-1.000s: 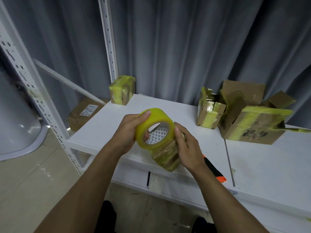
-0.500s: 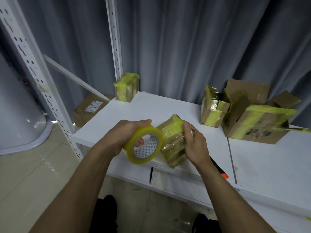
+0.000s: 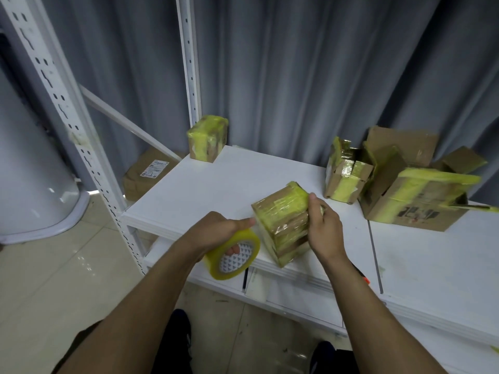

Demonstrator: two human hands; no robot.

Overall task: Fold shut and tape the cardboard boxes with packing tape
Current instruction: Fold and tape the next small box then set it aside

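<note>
Left hand (image 3: pixel 216 233) grips the yellow packing tape roll (image 3: pixel 232 255), fingers through its core. Just beside it, the right hand (image 3: pixel 322 233) clutches the small tape-wrapped box (image 3: pixel 280 220), tilted at the white shelf's (image 3: pixel 205 190) front edge. Further back, a sealed box (image 3: pixel 208 137) sits rear-left, with open boxes (image 3: pixel 415 201) at the right.

— What do we see behind the shelf (image 3: pixel 216 182)?
— We see a grey curtain (image 3: pixel 297 76) hanging in folds along the whole back edge, and a white perforated post (image 3: pixel 189 63) rising at the back left corner.
— And off to the left?
— We find a second perforated post (image 3: pixel 54 90) at the front left corner, with a slanted brace (image 3: pixel 129 125) between the two. A white rounded tub (image 3: pixel 32 184) stands on the beige floor tiles (image 3: pixel 54 292). Near the front edge we glimpse an orange tip (image 3: pixel 365 279).
</note>
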